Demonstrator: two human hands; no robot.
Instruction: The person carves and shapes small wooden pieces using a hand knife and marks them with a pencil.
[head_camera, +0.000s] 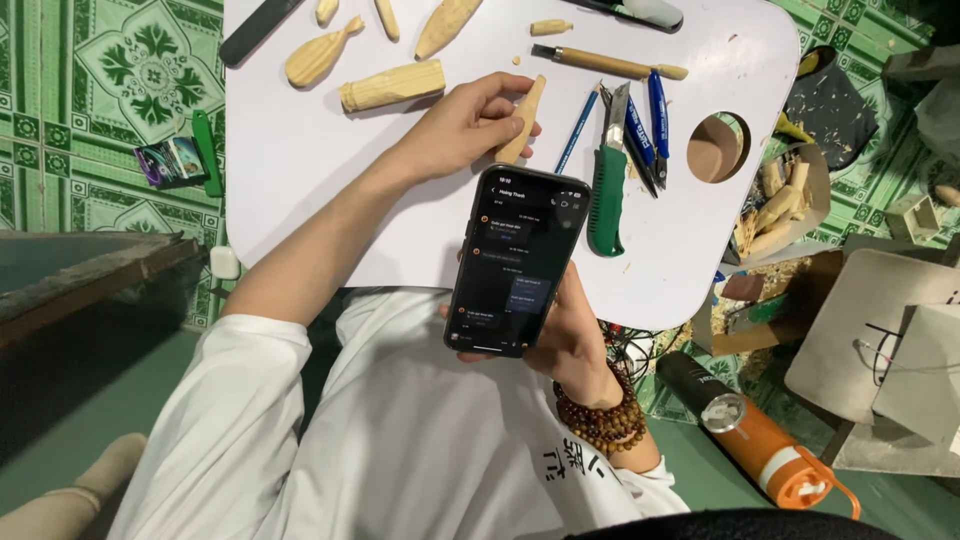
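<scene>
My left hand (470, 125) rests on a white table (300, 190) and grips a small pale carved wooden piece (527, 108), its tip poking out past my fingers. My right hand (570, 340), with a brown bead bracelet (600, 415) at the wrist, holds a black smartphone (517, 260) upright above my lap, its dark screen lit with message bubbles. The phone's top edge overlaps the table's near edge, just below the left hand.
Several carved wooden blanks (392, 86), a green-handled knife (606, 195), blue-handled tools (657, 112) and a wooden-handled chisel (610, 64) lie on the table. A round hole (718, 148) sits at its right. An orange and black flask (760, 440), cardboard and wood offcuts (775, 215) lie on the green tiled floor.
</scene>
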